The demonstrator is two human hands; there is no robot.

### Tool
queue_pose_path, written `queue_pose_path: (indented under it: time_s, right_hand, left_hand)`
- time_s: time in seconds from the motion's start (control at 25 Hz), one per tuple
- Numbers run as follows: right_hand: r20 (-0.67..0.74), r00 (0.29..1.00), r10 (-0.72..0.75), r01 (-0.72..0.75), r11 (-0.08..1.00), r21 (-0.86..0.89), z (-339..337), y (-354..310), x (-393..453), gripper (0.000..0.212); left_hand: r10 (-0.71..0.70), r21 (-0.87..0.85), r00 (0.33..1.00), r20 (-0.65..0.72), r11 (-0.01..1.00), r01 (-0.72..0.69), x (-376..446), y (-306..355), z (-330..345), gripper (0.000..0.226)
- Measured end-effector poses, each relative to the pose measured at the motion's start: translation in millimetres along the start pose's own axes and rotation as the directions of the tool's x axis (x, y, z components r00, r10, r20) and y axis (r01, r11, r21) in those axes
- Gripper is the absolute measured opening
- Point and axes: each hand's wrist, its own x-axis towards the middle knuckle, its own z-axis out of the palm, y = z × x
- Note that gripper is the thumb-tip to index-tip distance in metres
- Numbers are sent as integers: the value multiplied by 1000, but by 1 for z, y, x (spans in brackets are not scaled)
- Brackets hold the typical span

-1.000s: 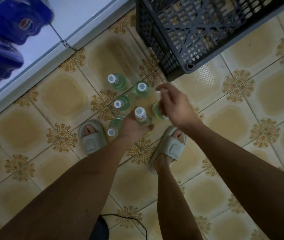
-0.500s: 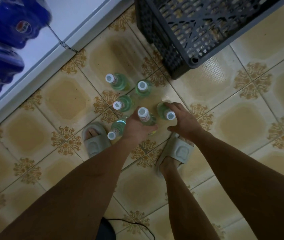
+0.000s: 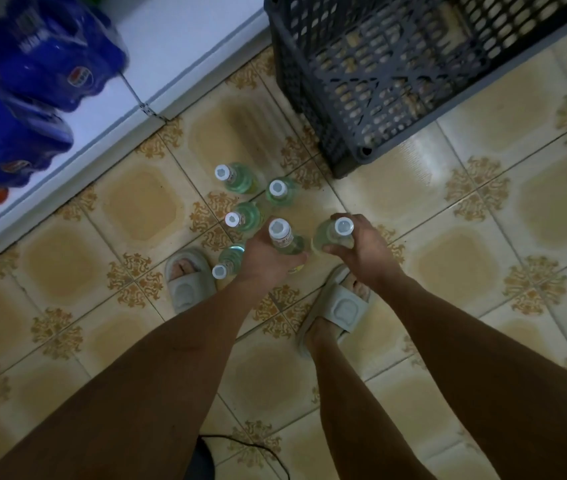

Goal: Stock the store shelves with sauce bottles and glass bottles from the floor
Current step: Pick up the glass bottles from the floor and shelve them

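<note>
Several green glass bottles with white caps stand close together on the tiled floor. My left hand (image 3: 268, 258) is wrapped around one bottle (image 3: 284, 237) at its body. My right hand (image 3: 361, 247) grips another bottle (image 3: 332, 233) just to the right of it. Three loose bottles stand beyond my hands: a far left bottle (image 3: 235, 176), a far right bottle (image 3: 280, 192) and a middle bottle (image 3: 244, 216). One more bottle (image 3: 228, 261) stands left of my left hand, partly hidden by it. The white shelf (image 3: 171, 50) runs along the upper left.
A dark plastic crate (image 3: 396, 64) sits on the floor at the upper right, close behind the bottles. Blue shrink-wrapped soda packs (image 3: 50, 53) lie on the shelf. My feet in grey slippers (image 3: 188, 282) stand just under my hands. A black cable (image 3: 258, 448) lies near the bottom.
My right hand dropped from above the bottles and closed around the rightmost bottle. My left hand kept its grip on its bottle. The camera shifted slightly.
</note>
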Motion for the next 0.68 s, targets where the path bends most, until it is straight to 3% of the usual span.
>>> queue_pose_path:
  time_s: [0.28,0.4,0.68]
  right_hand:
    - [1,998,-58,58,998,-4,-141,-179,-101,47]
    - [-3,993,-114,113,990,-80,-190,-269,-135,46]
    - [-20,952,-304,298,943,-147,-237,-444,-182,39]
  left_hand:
    - [-2,4,997,-75,1000,2,-145,160,-99,48]
    - [95,-13,988,-123,995,-97,-207,220,-155,39]
    - [298,60,929,-219,955,-292,-300,285,-281,48]
